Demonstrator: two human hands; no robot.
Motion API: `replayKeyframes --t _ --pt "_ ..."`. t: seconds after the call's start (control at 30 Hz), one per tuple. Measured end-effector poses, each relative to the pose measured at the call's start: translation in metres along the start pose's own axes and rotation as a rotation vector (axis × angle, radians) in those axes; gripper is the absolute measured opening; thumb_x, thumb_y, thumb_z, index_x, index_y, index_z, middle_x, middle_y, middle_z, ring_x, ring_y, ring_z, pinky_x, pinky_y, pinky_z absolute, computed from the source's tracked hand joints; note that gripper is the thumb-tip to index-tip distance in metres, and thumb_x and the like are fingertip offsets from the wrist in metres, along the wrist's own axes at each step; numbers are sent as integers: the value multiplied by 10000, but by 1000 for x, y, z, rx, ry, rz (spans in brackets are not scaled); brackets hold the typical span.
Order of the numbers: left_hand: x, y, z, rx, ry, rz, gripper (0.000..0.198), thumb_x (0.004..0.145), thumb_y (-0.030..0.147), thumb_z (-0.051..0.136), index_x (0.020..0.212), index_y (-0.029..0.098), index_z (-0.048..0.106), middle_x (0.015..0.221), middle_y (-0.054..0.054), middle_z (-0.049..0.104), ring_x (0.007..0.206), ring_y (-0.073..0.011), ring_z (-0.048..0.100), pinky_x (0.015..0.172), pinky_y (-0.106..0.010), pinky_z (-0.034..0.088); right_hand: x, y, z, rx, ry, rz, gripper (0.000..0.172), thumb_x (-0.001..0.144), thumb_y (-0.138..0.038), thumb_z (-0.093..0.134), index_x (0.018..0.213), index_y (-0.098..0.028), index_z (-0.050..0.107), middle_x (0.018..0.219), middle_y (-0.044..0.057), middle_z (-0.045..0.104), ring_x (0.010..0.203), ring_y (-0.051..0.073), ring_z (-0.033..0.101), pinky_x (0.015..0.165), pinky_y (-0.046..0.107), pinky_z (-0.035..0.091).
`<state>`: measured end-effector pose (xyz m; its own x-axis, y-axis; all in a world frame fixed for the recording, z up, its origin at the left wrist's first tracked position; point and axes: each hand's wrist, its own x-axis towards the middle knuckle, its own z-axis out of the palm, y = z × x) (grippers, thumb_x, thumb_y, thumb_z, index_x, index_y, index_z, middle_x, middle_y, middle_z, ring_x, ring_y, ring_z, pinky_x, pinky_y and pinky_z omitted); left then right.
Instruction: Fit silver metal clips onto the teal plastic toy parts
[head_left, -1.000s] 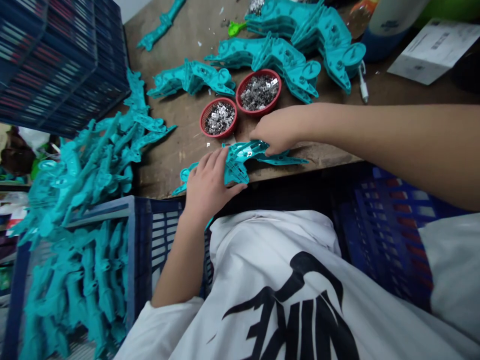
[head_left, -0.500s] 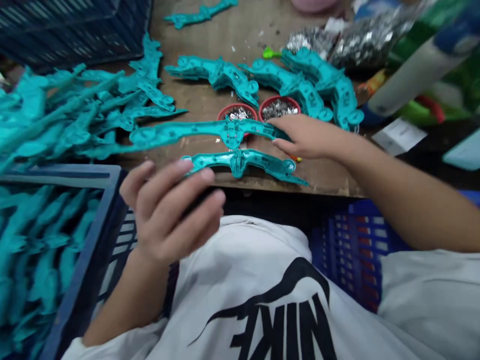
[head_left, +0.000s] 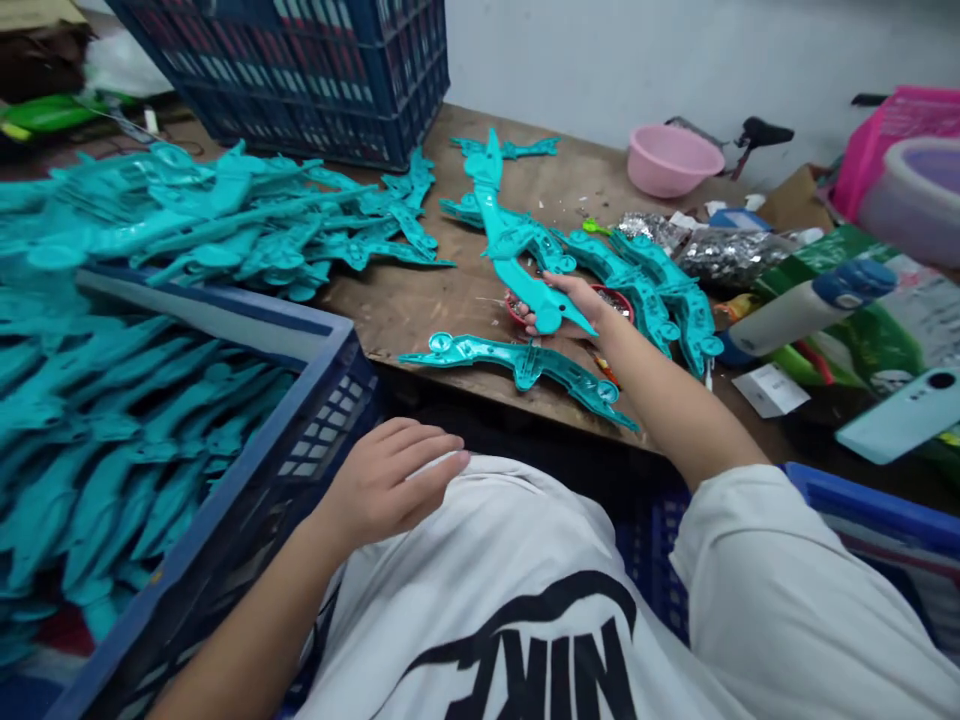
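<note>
Over the table (head_left: 420, 320), the right hand (head_left: 564, 308) pinches a long teal piece (head_left: 504, 235); the empty left hand (head_left: 390, 480) lies on the shirt (head_left: 510, 540), fingers together.

Soft, even indoor light, fairly bright; teal plastic parts (head_left: 525, 362) show a faint sheen, dark shadow lies below the near edge of the surface (head_left: 420, 320), and wide-angle distortion stretches the frame's edges

Teal molding (head_left: 501, 235) (glossy plastic) held at one end.

Plastic parts (head_left: 525, 362) are teal, the crate (head_left: 300, 80) navy banded red, the basin (head_left: 670, 160) pink.
</note>
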<state>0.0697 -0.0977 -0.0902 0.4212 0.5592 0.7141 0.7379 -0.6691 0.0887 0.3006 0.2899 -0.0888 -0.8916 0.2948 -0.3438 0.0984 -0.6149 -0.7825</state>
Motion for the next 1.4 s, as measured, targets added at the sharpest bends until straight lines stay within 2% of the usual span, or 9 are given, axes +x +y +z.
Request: replayKeyframes --t 0.17,0.3,0.4,0.53,0.7,0.9,1.07,1.2,1.4 --pt "-31 8 -7 -115 15 -33 279 1311 139 505 1344 186 778 1095 -97 942 950 -232 891 879 -387 706 -18 -5 -3 -197 111 -112 719 1300 -884 455 1300 -212 710 979 78 830 776 239 783 761 369 764" --pt "-40 9 3 -152 18 -16 255 1283 128 549 1338 195 790 1113 -94 945 986 -249 896 908 -407 705 -53 -8 1 -862 444 -157 772 1332 -840 243 1275 -229 712 1067 154 855 924 298 858 920 484 791" --pt "-32 -9 13 -153 96 -14 276 1244 115 615 1397 212 823 1221 -118 962 1106 -270 916 1005 -423 726 -78 4 2 -1226 623 -184 635 1326 -732 403 1433 -209 748 1368 254 885 1264 417 887 1178 653 756" --pt "9 -51 32 -84 139 -98 513 1249 133 608 1709 284 779 1600 -142 914 1539 -307 865 1293 -476 687 -111 39 5 -1564 670 -188 756 1223 -590 610 1826 -134 641 1870 318 673 1779 529 607 1541 785 449" --pt "87 -92 62 151 -469 -496 937 1181 336 793 2034 139 459 2108 -250 425 2056 -437 222 1682 -683 168 -143 86 14 -1825 697 -80 915 1244 -520 492 1974 28 435 1883 407 606 1763 588 588 1529 825 422" --pt "140 -134 105 192 -961 -625 825 1047 476 981 1761 110 792 1759 -330 793 1629 -546 789 1389 -644 644 -136 122 18 -1937 709 71 830 1252 -397 478 1947 58 470 1727 395 709 1594 529 704 1449 683 554" --pt "145 -156 130 223 -1073 -629 760 956 495 1023 1633 171 903 1683 -277 854 1556 -526 827 1312 -534 680 -131 129 31 -2013 730 140 858 1246 -448 615 1954 17 475 1779 435 646 1621 586 649 1358 773 578" --pt "140 -161 137 226 -1091 -629 773 964 501 993 1650 161 892 1663 -267 866 1533 -503 843 1281 -478 688 -104 96 39 -2064 566 89 1066 1191 -498 840 2063 -124 354 1959 376 517 1789 553 552 1419 724 543" --pt "134 -158 135 239 -1090 -622 721 980 481 965 1638 191 905 1610 -233 899 1497 -476 869 1257 -439 693 -37 41 41 -2302 -88 -44 964 1106 -301 965 1982 -320 563 1979 250 550 1749 495 626 1382 637 552"
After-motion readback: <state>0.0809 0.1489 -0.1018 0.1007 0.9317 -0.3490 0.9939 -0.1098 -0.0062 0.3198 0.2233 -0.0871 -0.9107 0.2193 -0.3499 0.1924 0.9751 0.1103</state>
